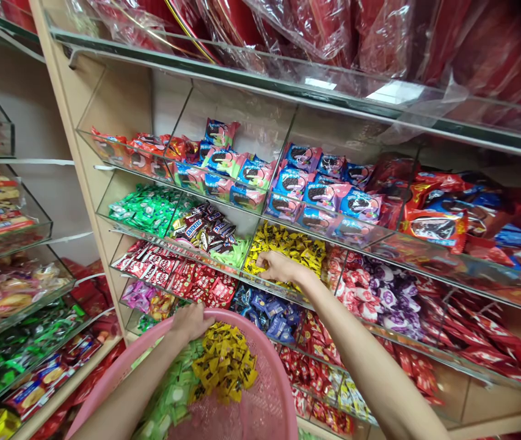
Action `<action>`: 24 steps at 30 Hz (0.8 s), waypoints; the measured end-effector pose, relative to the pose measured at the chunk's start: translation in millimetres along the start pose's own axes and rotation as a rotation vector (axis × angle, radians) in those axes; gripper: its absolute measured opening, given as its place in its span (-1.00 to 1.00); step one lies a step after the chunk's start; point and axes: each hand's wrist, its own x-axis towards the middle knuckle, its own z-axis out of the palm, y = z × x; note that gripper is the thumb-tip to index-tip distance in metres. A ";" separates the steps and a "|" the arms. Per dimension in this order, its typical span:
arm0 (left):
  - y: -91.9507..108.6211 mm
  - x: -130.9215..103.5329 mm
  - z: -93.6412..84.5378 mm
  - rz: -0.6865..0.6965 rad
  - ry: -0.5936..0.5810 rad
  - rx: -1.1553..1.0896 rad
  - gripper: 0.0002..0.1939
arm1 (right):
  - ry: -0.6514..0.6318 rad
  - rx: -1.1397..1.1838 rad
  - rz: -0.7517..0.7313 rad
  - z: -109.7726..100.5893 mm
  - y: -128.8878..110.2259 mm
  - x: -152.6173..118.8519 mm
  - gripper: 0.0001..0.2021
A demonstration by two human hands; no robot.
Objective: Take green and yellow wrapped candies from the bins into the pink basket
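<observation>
A round pink plastic basket (283,373) is in front of me, tilted against the lower shelves. My left hand (190,322) is closed over its far rim. Yellow-wrapped candies (226,360) are heaped inside the basket, beside light-green-wrapped ones (173,385). Farther off, my right hand (278,267) reaches into a shelf compartment of yellow-wrapped candies (294,247). Its fingers are curled among the wrappers, and what lies between them is hidden.
Glass-fronted shelf bins (214,260) surround the right hand. They hold Snickers bars (200,226), green candies (143,208), blue packets (272,315) and purple-and-white sweets (391,293). Cookie packs (324,189) sit one tier higher, under a glass shelf edge (287,70). More shelves (8,238) stand left.
</observation>
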 end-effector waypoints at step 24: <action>-3.3 -4.1 1.8 -0.009 0.021 -0.030 -0.57 | 0.160 0.371 -0.073 -14.7 17.7 -17.2 -0.82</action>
